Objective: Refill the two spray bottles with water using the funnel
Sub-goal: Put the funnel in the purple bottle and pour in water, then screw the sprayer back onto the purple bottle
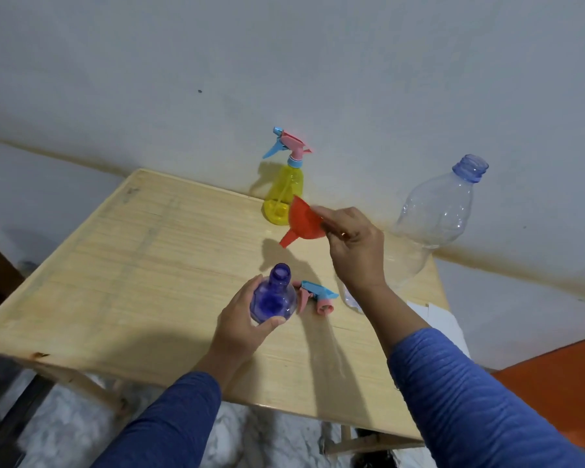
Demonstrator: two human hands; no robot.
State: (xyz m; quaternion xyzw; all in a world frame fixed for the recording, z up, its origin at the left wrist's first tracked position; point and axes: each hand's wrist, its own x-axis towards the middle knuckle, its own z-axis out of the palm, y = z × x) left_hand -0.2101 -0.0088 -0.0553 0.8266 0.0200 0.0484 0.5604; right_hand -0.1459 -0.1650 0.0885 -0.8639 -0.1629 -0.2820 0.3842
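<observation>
**Funnel in transit to opened blue bottle**

The left hand (247,319) grips the blue spray bottle (273,297), which stands upright on the wooden table (132,265) with its neck uncapped. Its detached trigger head (314,297) lies on the table just beside it. The right hand (353,244) pinches the rim of the red funnel (304,221), held in the air and tilted, spout directed down towards the blue bottle but apart from it. The yellow spray bottle (284,194), trigger still fitted, stands at the far edge. A large clear water bottle (433,214), uncapped, stands to the right.

Assessment: the step in hand is seating the funnel. The next move requires righting the spout and lowering it squarely into the neck while the left hand steadies the bottle.
</observation>
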